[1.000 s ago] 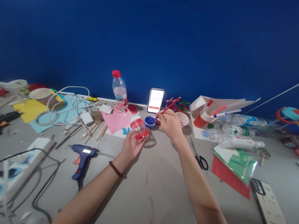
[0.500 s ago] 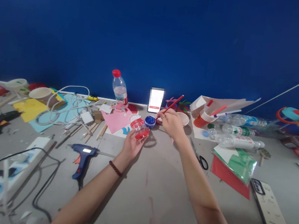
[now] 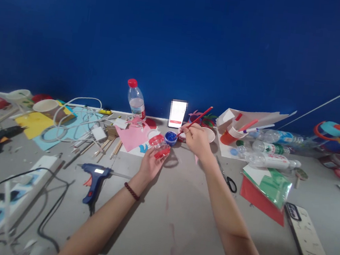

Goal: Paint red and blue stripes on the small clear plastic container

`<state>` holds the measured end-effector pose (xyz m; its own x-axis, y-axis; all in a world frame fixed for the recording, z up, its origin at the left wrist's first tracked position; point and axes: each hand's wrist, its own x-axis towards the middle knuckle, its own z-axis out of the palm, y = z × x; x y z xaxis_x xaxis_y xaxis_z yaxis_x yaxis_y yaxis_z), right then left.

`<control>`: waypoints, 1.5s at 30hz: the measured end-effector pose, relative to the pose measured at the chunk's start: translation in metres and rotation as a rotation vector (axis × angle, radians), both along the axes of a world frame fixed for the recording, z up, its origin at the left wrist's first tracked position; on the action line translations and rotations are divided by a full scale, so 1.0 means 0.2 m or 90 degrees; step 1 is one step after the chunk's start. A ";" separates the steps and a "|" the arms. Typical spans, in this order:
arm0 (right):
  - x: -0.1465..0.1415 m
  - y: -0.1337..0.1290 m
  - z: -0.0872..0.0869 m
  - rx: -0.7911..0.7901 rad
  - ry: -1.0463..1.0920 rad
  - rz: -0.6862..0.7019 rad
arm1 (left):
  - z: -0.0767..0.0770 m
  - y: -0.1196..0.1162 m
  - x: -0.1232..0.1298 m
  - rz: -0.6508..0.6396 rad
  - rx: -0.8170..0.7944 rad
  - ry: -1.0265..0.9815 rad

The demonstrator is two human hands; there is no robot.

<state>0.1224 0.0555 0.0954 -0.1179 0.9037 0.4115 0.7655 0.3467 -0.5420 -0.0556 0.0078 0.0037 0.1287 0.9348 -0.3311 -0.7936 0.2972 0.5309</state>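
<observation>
My left hand (image 3: 150,163) is wrapped round a clear plastic bottle piece (image 3: 159,146) with bands of red on it, held tilted just above the table. In my right hand (image 3: 197,140) is a thin paintbrush with a red handle (image 3: 203,114), pinched between the fingers. Its lower end reaches the rim of a small jar of blue paint (image 3: 170,138); whether the bristles touch the paint is too small to tell. Behind the jar stands a lit phone (image 3: 178,114). A white paper cup (image 3: 208,135) sits partly hidden behind my right hand.
A blue glue gun (image 3: 95,180) and a power strip (image 3: 22,192) lie to the left. Pink paper (image 3: 132,135) and a red-capped bottle (image 3: 136,100) are at the back. On the right are scissors (image 3: 230,184), plastic bottles (image 3: 269,160), stacked cups (image 3: 232,135) and another phone (image 3: 310,244).
The paintbrush handle's upper end has shifted slightly to the right and up, and my right hand has moved a little with it. The left hand and bottle piece stay almost still.
</observation>
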 end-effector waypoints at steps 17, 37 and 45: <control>0.27 -0.16 0.11 -0.100 0.675 0.073 | -0.01 -0.03 -0.01 -0.147 0.080 0.013; 0.17 -0.28 -0.02 -0.105 0.594 0.092 | -0.03 -0.05 0.02 -0.161 0.148 0.041; 0.19 -0.28 0.00 -0.075 0.503 0.073 | -0.07 -0.04 0.01 -0.163 0.127 0.033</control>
<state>0.1614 -0.0011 0.0948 0.0734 0.9465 0.3143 0.1041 0.3062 -0.9463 -0.0544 0.0000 -0.0101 0.3550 0.9217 -0.1562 -0.6771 0.3687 0.6368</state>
